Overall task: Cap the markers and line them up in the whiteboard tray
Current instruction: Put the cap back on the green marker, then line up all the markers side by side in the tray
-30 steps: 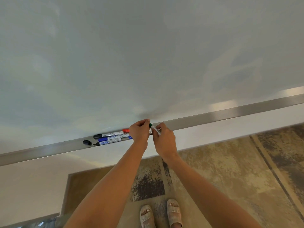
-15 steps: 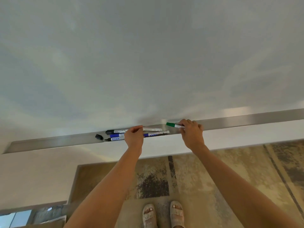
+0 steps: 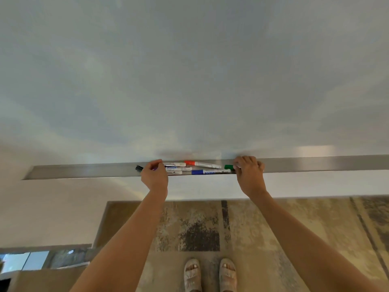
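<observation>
The metal whiteboard tray (image 3: 315, 164) runs across the view below the whiteboard. In it lie a red-capped marker (image 3: 202, 164), a blue-capped marker (image 3: 210, 171) and two or three white-barrelled markers (image 3: 178, 169), bunched and not quite parallel. My right hand (image 3: 249, 175) is closed on the green-capped marker (image 3: 228, 166), which rests in the tray at the right end of the group. My left hand (image 3: 154, 175) pinches the left ends of the white-barrelled markers and hides them. A black end or cap (image 3: 139, 168) pokes out to its left.
The tray's left end (image 3: 28, 175) stops well left of my hands. Bare tray stretches right of my right hand. Below are a pale wall, a patterned rug (image 3: 200, 232) and my sandalled feet (image 3: 210, 275).
My hands parted. The right hand carried the green marker to the right and set it down into the tray. The left hand slid left along the markers, uncovering the red cap.
</observation>
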